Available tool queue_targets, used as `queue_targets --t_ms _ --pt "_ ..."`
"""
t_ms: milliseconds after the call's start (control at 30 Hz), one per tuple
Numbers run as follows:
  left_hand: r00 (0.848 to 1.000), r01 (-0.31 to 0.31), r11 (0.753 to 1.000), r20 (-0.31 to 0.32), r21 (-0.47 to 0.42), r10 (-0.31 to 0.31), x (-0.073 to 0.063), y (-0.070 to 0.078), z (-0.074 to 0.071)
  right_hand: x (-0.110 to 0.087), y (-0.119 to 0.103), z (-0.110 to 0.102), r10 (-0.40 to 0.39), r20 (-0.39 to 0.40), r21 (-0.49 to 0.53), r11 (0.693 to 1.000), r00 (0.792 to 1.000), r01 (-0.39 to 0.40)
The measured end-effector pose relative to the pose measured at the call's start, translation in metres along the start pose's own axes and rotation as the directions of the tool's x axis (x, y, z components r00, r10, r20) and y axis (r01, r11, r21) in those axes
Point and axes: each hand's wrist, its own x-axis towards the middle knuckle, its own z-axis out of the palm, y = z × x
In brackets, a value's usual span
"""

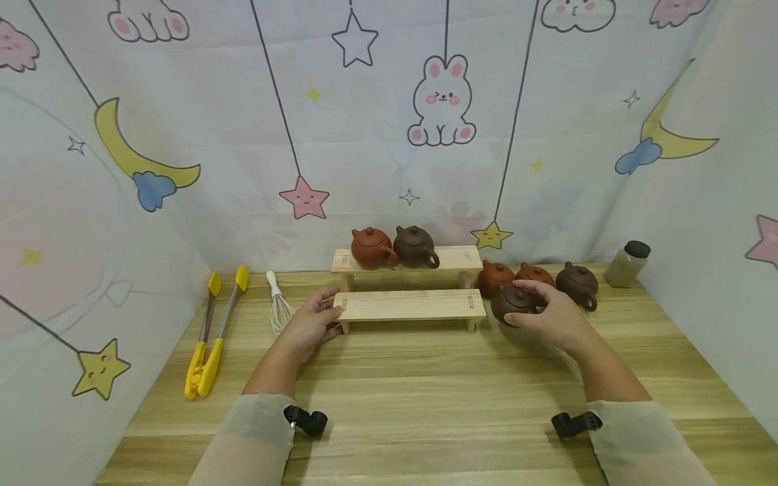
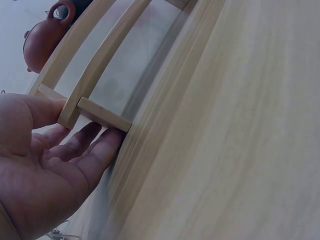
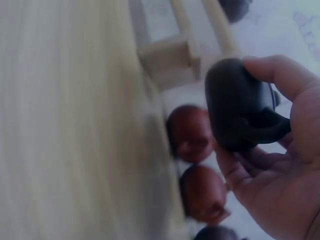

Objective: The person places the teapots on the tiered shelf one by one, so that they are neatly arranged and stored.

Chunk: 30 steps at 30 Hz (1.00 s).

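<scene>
My right hand (image 1: pixel 556 318) grips a dark brown teapot (image 1: pixel 509 305) by its sides, thumb on one side and fingers on the other. In the right wrist view this teapot (image 3: pixel 235 105) is held up off the table, its handle toward the palm. My left hand (image 1: pixel 311 322) holds the left end of the lower wooden shelf (image 1: pixel 407 305). In the left wrist view the thumb lies against the board's end and the fingers touch the shelf leg (image 2: pixel 104 115). On the upper shelf (image 1: pixel 452 258) stand a reddish teapot (image 1: pixel 371 248) and a dark teapot (image 1: pixel 415 247).
Right of the shelves stand two reddish teapots, one nearer (image 1: pixel 495 277) and one beside it (image 1: pixel 535 273), then a dark teapot (image 1: pixel 576 283) and a black-lidded jar (image 1: pixel 628 264). Yellow-handled tongs (image 1: pixel 209 361) and a whisk (image 1: pixel 279 307) lie at left. Printed cloth (image 1: pixel 377 162) surrounds the table.
</scene>
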Motion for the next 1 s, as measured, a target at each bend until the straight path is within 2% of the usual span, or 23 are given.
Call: queue_targets --t_ms 200,333,700,1000 --pt "1.0 0.0 1.0 -0.002 -0.002 0.0 0.0 0.001 0.001 -0.003 -0.027 0.0 -0.051 -0.02 0.046 0.998 0.999 0.052" --pt "1.0 0.001 1.0 0.004 0.004 -0.001 -0.002 0.001 0.002 0.002 -0.044 0.001 -0.073 -0.021 0.046 0.996 0.997 0.073" --pt "1.0 -0.002 1.0 0.003 -0.002 0.002 0.0 0.0 0.0 0.049 -0.082 0.002 -0.082 0.011 0.007 0.997 0.997 0.082" --pt "1.0 0.002 1.0 0.009 0.003 -0.002 0.0 0.0 0.001 0.082 -0.1 0.01 -0.058 0.012 -0.049 0.997 0.998 0.059"
